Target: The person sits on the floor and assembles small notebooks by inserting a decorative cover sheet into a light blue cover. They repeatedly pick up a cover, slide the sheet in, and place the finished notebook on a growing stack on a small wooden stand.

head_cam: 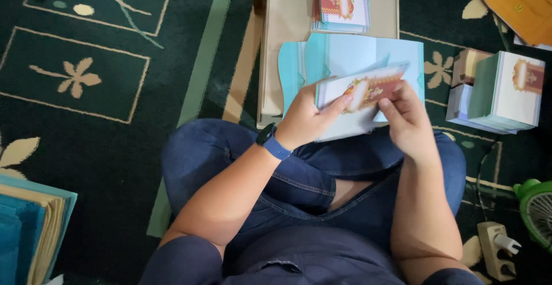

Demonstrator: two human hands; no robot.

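Head view: the left hand [305, 121] grips a card [365, 89] at its left edge, thumb on top, fingers curled beneath. The right hand [409, 121] pinches the same card's right corner between thumb and fingertips. The card, white with a red and gold panel, sits at centre, above the lap, over an open pale blue envelope [345, 61]. At 12 o'clock a card stack [344, 0] lies on a beige board [282, 26]. At 3 o'clock another stack [509, 92] rests on the green carpet [115, 147]. At 5 o'clock lies a power strip [495, 250], beside a green fan [537, 207].
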